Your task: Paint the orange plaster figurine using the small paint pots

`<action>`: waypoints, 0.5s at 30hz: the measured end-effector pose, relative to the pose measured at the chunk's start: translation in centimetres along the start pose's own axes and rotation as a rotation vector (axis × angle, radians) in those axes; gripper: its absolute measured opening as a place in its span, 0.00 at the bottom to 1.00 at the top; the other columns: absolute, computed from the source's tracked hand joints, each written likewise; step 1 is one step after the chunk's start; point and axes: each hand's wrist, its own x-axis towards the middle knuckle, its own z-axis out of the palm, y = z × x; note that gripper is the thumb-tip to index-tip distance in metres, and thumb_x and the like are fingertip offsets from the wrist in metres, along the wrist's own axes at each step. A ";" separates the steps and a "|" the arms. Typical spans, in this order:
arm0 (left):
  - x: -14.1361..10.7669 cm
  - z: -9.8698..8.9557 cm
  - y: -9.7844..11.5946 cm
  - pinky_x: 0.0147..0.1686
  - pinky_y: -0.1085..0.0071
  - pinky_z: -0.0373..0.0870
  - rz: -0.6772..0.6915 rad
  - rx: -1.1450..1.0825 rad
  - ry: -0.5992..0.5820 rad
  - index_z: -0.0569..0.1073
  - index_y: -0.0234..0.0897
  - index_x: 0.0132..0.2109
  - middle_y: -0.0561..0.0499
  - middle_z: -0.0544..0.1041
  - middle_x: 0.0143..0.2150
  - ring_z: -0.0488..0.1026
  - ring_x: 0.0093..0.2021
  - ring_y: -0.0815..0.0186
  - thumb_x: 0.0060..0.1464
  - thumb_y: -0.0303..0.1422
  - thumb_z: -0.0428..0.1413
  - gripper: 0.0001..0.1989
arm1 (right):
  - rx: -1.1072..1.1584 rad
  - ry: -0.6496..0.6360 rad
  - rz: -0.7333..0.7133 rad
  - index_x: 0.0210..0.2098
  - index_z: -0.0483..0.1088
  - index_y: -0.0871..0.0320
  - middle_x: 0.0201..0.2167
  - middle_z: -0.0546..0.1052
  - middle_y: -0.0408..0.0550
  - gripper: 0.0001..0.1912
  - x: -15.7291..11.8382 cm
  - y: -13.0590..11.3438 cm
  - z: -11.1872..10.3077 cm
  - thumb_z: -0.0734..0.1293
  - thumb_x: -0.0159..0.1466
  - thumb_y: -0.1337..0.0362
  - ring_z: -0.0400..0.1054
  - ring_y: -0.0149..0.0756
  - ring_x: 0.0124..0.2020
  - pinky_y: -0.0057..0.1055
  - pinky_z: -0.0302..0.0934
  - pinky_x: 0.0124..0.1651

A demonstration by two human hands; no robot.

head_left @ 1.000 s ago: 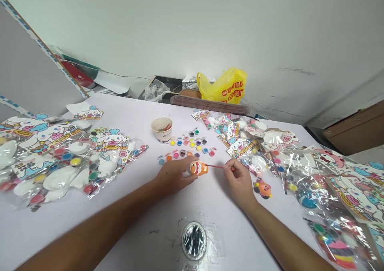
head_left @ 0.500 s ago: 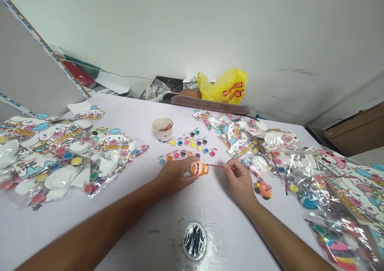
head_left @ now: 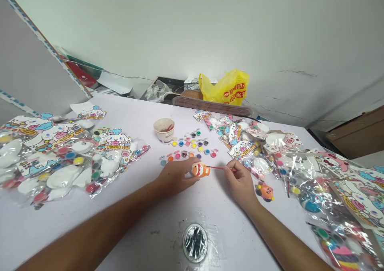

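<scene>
- Left hand [head_left: 175, 175] grips an orange-and-white figurine [head_left: 200, 170] just below the frame's centre.
- Right hand [head_left: 241, 180], lower right of centre, pinches a red paintbrush [head_left: 218, 168], tip at the figurine's right edge.
- Paper cup [head_left: 165, 137] stands left of centre.

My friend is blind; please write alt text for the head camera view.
A person's left hand holds a small orange figurine while the right hand points a red brush toward it; small paint pots and a cup stand beyond.
</scene>
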 end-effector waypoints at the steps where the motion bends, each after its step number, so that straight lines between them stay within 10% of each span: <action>1: 0.0 0.0 0.0 0.37 0.72 0.66 0.000 0.000 0.002 0.70 0.40 0.57 0.54 0.76 0.34 0.73 0.30 0.65 0.54 0.38 0.59 0.24 | 0.001 -0.002 -0.002 0.24 0.59 0.54 0.18 0.56 0.35 0.13 0.0 0.0 0.0 0.62 0.63 0.58 0.47 0.29 0.20 0.28 0.43 0.24; 15: 0.0 -0.1 0.1 0.37 0.72 0.67 -0.001 0.020 0.002 0.70 0.41 0.57 0.54 0.76 0.33 0.73 0.29 0.64 0.54 0.38 0.58 0.24 | -0.003 -0.014 0.008 0.25 0.59 0.54 0.17 0.55 0.35 0.14 -0.3 0.4 0.1 0.62 0.64 0.57 0.47 0.29 0.20 0.28 0.43 0.24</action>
